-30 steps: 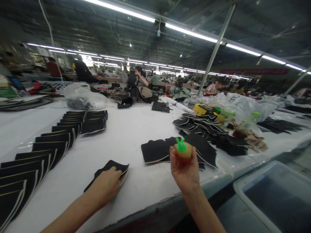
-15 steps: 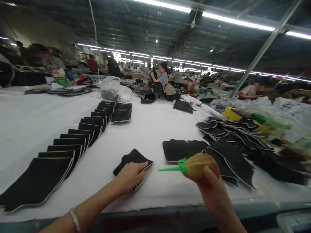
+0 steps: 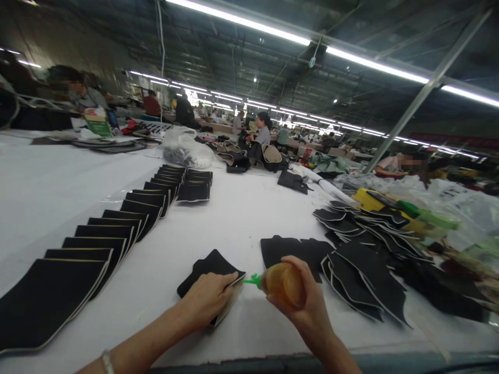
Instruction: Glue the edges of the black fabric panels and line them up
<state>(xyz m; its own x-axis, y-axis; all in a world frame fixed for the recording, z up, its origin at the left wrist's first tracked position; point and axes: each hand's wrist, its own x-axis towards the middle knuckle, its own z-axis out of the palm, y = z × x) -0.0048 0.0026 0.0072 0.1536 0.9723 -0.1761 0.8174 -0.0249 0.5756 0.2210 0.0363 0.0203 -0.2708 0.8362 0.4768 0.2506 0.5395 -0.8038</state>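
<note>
I have the left hand laid over a black piece close to the counter's near edge. Its forefinger stretches to the piece's right corner, where the border lifts and a pale underside shows. I can't tell whether those fingers pinch the piece or only press on it; the thumb is hidden from me.

On the right hand, I see the fingers clamped around an amber bottle, tilted so its green nozzle points left at that lifted corner. The tip is right at the border, though I can't make out contact.

To my left, a row of overlapping black pieces runs from the counter's near left corner toward the far edge. Right of the bottle, curved black pieces lie near the near edge.
</note>
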